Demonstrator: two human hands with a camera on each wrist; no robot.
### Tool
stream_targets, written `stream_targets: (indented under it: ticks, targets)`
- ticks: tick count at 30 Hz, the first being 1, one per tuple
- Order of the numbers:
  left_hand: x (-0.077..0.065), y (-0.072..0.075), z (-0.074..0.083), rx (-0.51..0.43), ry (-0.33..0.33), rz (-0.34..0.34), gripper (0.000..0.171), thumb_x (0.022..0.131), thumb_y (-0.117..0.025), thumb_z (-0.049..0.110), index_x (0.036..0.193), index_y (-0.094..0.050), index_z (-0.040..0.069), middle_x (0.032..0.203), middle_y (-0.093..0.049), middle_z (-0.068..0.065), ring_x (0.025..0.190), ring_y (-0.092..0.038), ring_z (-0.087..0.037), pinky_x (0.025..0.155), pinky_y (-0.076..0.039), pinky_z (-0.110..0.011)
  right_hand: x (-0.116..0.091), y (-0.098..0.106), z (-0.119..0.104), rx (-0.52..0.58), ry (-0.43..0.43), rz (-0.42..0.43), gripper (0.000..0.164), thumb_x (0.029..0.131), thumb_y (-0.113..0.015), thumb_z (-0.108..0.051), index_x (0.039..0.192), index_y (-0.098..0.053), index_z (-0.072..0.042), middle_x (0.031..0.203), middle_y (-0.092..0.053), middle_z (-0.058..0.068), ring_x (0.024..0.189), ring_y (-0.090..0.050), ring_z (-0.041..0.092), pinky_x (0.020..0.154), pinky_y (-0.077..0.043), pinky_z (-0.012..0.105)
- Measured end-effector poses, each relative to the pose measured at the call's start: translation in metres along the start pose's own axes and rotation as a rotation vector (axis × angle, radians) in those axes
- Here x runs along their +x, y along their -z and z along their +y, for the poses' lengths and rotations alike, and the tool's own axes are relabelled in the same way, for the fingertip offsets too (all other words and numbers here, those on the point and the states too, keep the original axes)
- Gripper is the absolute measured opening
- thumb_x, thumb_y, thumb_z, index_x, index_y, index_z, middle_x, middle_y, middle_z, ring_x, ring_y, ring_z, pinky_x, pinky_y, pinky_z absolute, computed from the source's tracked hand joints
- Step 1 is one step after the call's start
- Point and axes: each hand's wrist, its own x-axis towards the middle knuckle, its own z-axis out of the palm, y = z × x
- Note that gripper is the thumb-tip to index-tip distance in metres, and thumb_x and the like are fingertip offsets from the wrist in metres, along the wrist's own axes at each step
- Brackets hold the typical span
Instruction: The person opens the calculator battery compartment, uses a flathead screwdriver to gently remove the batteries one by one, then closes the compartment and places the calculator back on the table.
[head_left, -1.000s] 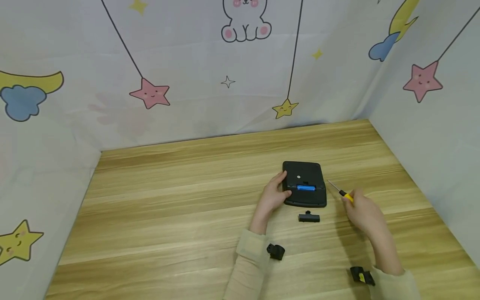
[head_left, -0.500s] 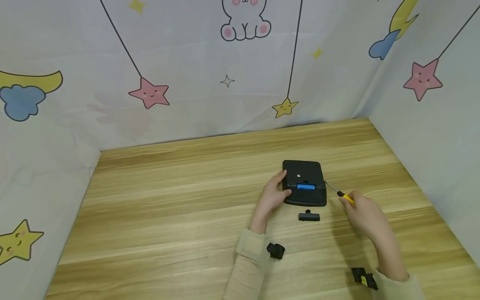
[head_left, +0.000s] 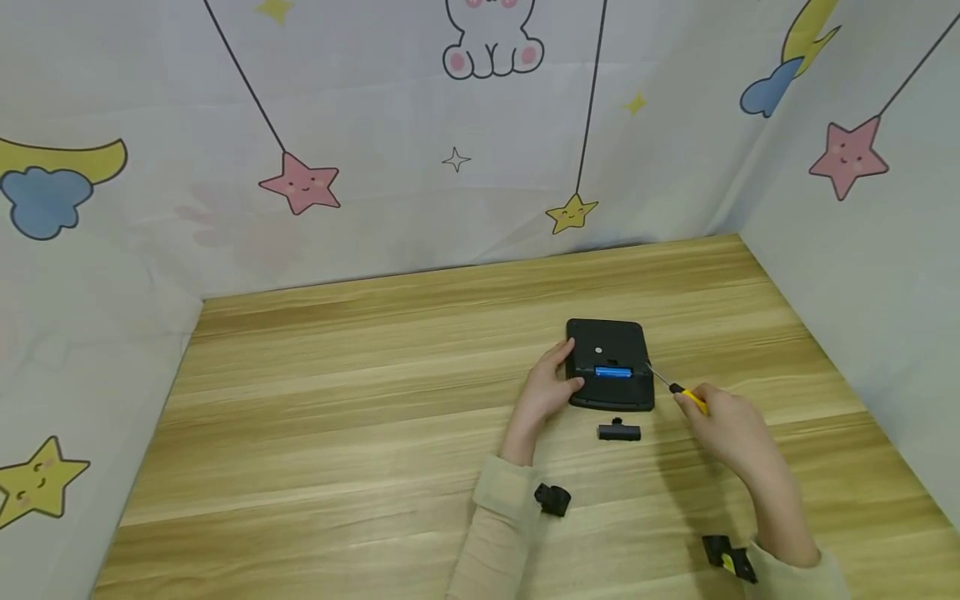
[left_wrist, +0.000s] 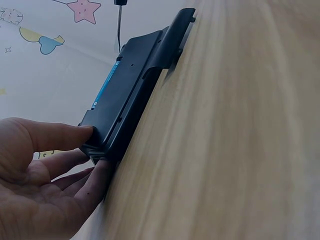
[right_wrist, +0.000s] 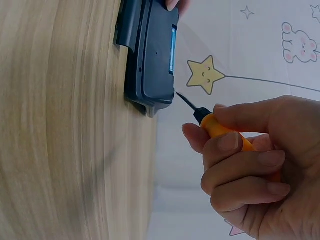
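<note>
A flat black device that looks like a desk calculator [head_left: 609, 392] lies back side up on the table. In its uncovered battery slot shows a blue battery [head_left: 613, 372]. My left hand [head_left: 546, 396] grips the calculator's left edge, thumb on top, the other fingers along the side and partly hidden. My right hand [right_wrist: 255, 165] holds a small screwdriver [right_wrist: 220, 127] with a yellow-orange handle, fingers curled round it. The screwdriver's thin tip is at the calculator's right edge; whether it touches I cannot tell. A black battery cover [head_left: 618, 432] lies just in front of the calculator.
The wood-grain table [head_left: 337, 400] reaches back to a white printed cloth wall [head_left: 405, 217], with more cloth on both sides. Black wrist mounts [head_left: 553, 500] sit beside both sleeves.
The right hand has moved slightly left, bringing the screwdriver tip from beside the calculator to its right edge. Left hand, calculator and cover stay in place.
</note>
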Motion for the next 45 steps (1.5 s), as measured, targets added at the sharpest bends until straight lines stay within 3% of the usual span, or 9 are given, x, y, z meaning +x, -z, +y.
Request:
stream_targets:
  ticks: [15,28,38,45]
  targets:
    - [-0.001,0.001,0.000,-0.020,0.004,-0.007,0.064,0.089,-0.063,0.002,0.147,-0.040,0.016,0.157,-0.033,0.000,0.147,-0.027,-0.025,0.120,-0.024,-0.044,-0.002,0.000,-0.008,-0.008,0.015,-0.010,0.042,0.100,-0.047,-0.036,0.100,-0.064,0.003,0.062,-0.045,0.001,0.055,-0.038,0.015,0.051,-0.029,0.028]
    - [0.001,-0.001,-0.003,-0.012,-0.007,-0.007,0.065,0.088,-0.063,0.003,0.147,-0.040,0.017,0.157,-0.033,0.000,0.147,-0.027,-0.025,0.120,-0.023,-0.044,-0.002,-0.001,-0.013,0.007,-0.013,-0.018,0.038,0.100,-0.048,-0.035,0.086,-0.061,-0.002,0.055,-0.033,-0.003,0.049,-0.030,0.012,0.047,-0.026,0.026]
    - [0.002,-0.001,-0.002,-0.029,-0.006,-0.006,0.065,0.088,-0.063,0.002,0.147,-0.040,0.017,0.157,-0.033,0.000,0.147,-0.026,-0.025,0.120,-0.023,-0.044,-0.001,0.000,-0.016,0.002,-0.042,-0.026,0.039,0.099,-0.049,-0.035,0.089,-0.064,-0.001,0.057,-0.037,-0.001,0.052,-0.035,0.015,0.050,-0.028,0.028]
    - [0.000,0.000,-0.001,-0.041,-0.009,-0.005,0.065,0.088,-0.063,0.001,0.147,-0.040,0.016,0.157,-0.033,-0.001,0.147,-0.026,-0.025,0.120,-0.023,-0.045,0.001,0.002,-0.019,-0.021,-0.028,0.001,0.041,0.098,-0.050,-0.036,0.082,-0.064,-0.002,0.056,-0.036,-0.002,0.051,-0.033,0.014,0.049,-0.027,0.027]
